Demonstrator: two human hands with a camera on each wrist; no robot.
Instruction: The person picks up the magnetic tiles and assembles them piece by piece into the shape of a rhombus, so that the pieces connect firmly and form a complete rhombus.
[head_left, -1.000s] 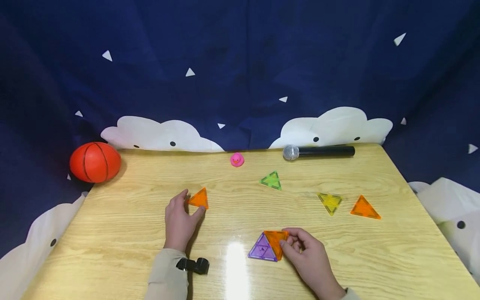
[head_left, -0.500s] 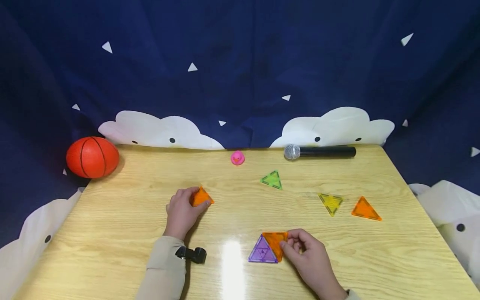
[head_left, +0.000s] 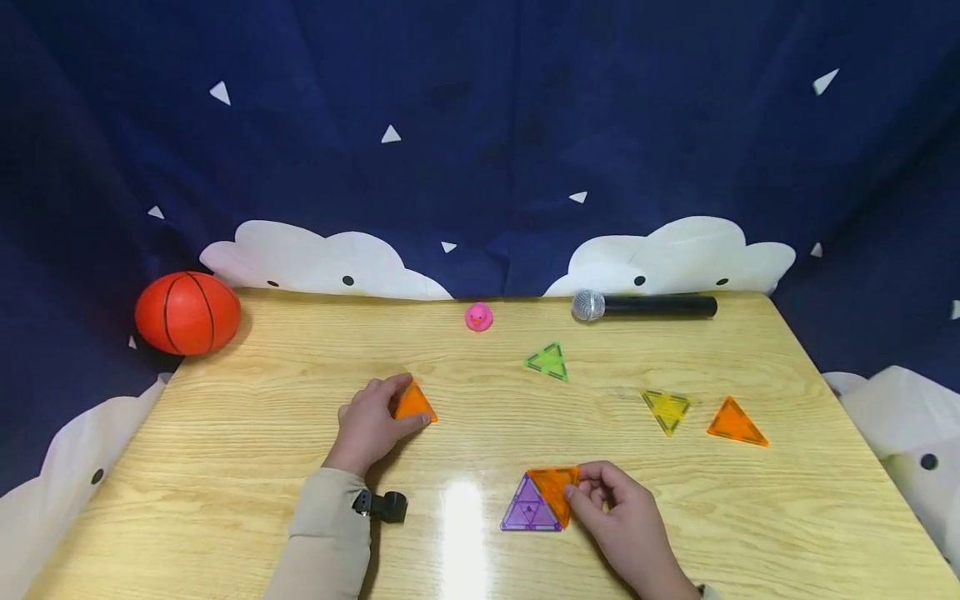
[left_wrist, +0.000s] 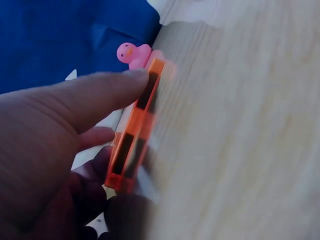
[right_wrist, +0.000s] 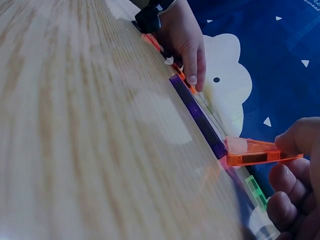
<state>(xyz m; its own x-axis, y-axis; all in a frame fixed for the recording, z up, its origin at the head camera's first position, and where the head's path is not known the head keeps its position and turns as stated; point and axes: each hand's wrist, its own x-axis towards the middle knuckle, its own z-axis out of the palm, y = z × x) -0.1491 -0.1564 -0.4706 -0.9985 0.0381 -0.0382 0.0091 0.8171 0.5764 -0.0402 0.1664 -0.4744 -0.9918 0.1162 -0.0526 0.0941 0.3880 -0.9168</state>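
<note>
- First orange tile [head_left: 413, 403]: pinched by left hand [head_left: 372, 423].
- Second orange tile [head_left: 552, 490]: pinched by right hand [head_left: 624, 515].
- Between hands, purple tile [head_left: 530, 508] is touched by second orange tile.

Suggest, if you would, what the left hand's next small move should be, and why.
Probably the left hand should slide its orange triangular tile toward the purple triangular tile: in the head view, the purple one's left edge is bare, while its right edge seems to meet a second orange triangular tile, pinched by the right hand.
</note>
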